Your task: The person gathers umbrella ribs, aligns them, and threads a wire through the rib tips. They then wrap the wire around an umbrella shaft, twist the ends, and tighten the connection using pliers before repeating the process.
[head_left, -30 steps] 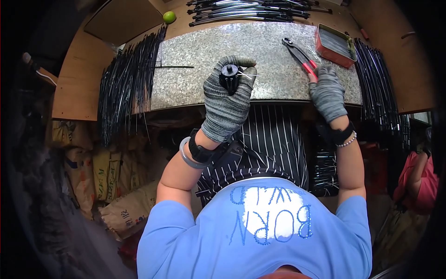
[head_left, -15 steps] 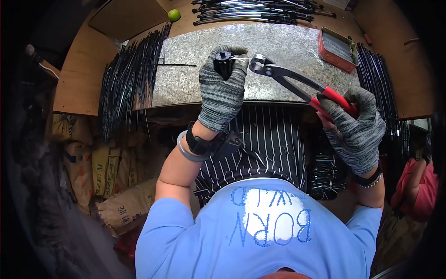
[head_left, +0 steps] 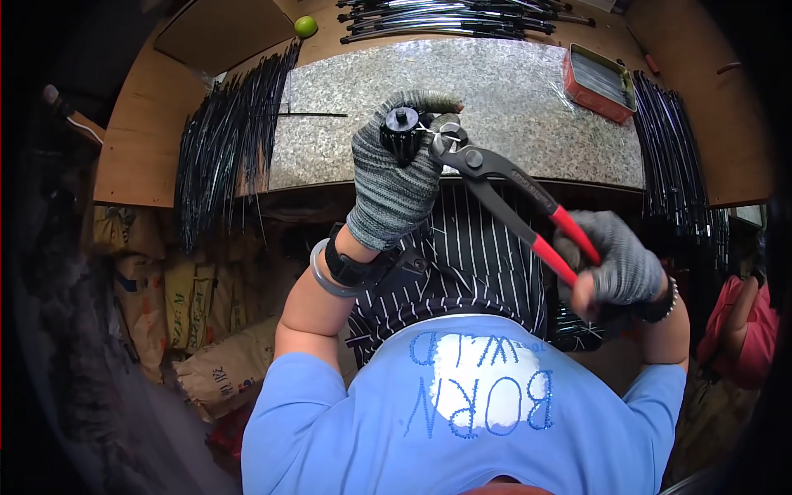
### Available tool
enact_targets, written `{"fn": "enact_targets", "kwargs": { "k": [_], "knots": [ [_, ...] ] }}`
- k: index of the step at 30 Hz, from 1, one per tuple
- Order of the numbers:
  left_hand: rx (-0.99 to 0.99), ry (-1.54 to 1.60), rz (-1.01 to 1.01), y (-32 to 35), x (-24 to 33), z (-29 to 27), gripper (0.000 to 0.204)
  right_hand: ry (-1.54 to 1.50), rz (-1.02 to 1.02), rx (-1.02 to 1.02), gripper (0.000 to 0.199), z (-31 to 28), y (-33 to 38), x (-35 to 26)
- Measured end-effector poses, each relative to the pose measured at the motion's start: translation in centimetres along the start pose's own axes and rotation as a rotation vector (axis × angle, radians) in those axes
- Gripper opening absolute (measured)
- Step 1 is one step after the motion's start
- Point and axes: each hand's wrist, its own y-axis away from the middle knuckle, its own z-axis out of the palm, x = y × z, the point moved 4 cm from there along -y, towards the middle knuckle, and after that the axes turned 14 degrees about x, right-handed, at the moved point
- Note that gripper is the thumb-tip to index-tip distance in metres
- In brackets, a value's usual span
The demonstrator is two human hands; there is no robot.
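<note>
My left hand (head_left: 388,194), in a grey striped knit glove, is closed around a black ribbed cylindrical part (head_left: 402,120) with its round end facing up. A short, thin pale wire (head_left: 426,129) sticks out of the part's right side. Steel pincers (head_left: 473,158) with red handles have their jaws at this wire, close to my left thumb. Whether the jaws bite on it I cannot tell. My gloved right hand (head_left: 623,264) grips the handles, lower and to the right, in front of the table edge; it is slightly blurred.
Bundles of thin black rods (head_left: 227,148) overhang the table's left side, and more black rods (head_left: 670,148) lie on the right. A red box (head_left: 601,105) of thin pieces stands on the speckled slab (head_left: 330,78). Silver-and-black rods (head_left: 445,21) and a green ball-like fruit (head_left: 305,26) lie behind.
The pincers have come left and down, from the wire's far end to near the black part, and turned steeper. My right hand has dropped toward me. My left hand has tilted slightly.
</note>
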Motion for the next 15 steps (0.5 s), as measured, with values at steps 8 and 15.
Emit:
{"fn": "enact_targets", "kwargs": {
  "k": [8, 15],
  "knots": [
    [0.016, -0.284, -0.004, 0.0, 1.0, 0.0, 0.018, 0.804, -0.664, 0.658, 0.064, 0.9, 0.2, 0.1],
    [-0.029, -0.266, 0.019, 0.0, 1.0, -0.1, 0.018, -0.129, -0.271, 0.216, 0.072, 1.8, -0.6, 1.2]
  ]
}}
